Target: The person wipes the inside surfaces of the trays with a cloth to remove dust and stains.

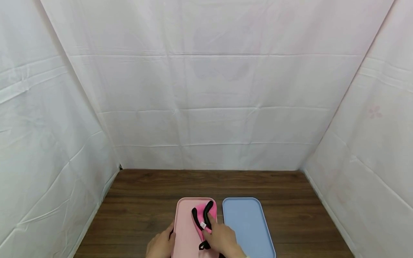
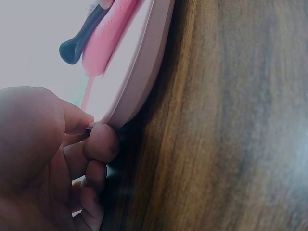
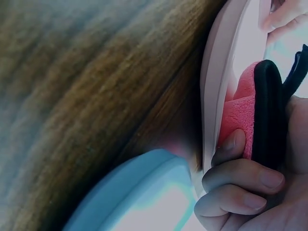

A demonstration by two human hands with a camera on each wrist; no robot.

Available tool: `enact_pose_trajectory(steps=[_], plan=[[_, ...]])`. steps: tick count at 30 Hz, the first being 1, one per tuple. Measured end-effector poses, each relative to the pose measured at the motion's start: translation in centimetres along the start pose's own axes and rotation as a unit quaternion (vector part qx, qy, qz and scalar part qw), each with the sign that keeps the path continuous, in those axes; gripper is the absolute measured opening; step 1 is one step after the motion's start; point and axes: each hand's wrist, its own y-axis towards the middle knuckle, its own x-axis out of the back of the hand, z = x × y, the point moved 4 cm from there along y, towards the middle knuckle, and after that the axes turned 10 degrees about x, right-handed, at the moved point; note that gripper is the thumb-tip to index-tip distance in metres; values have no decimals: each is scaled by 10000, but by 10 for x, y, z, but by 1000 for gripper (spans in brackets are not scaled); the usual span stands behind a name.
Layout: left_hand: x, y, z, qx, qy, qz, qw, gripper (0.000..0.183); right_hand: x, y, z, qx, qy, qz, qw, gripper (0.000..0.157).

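Observation:
A pink tray (image 1: 185, 218) lies at the front of the table. On its right part rests a fuzzy pink cloth item (image 1: 200, 209) with thick black edging, a small white label (image 1: 203, 225) and a black loop (image 1: 204, 245); its exact kind is unclear. My left hand (image 1: 160, 245) is at the tray's left side, pinching the rim between thumb and forefinger in the left wrist view. From the right, my right hand (image 1: 223, 238) grips the cloth item, its fingers (image 3: 240, 175) curled against the pink fabric and black edging. The palm partly hides the item.
A blue tray (image 1: 245, 218) lies just right of the pink one, a narrow gap between them. The dark wooden table (image 1: 145, 200) is enclosed by white cloth at the back (image 1: 213, 129), left and right.

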Motion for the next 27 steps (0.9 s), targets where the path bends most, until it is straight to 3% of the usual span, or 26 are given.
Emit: enact_pose_trajectory(steps=[10, 27], plan=[[-1, 0, 1, -3, 19, -33, 10000, 45, -2, -10, 2, 213, -79, 26, 9997, 71], [1, -1, -1, -51, -2, -69, 10000, 46, -11, -30, 3, -51, -26, 235, 9997, 69]])
